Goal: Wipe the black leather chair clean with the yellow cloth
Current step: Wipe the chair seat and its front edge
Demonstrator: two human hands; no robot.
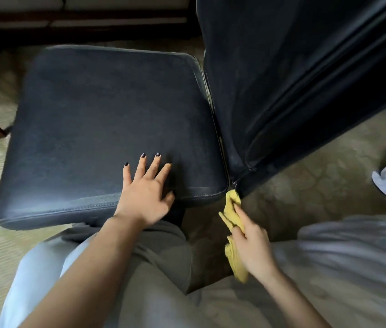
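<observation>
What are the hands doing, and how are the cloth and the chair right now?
left hand, open, flat on the seat with fingers spread
right hand, gripping the yellow cloth
yellow cloth, bunched up, its tip at the backrest's bottom corner
seat, dull greyish film on the black leather
backrest, upright, wrinkled
</observation>
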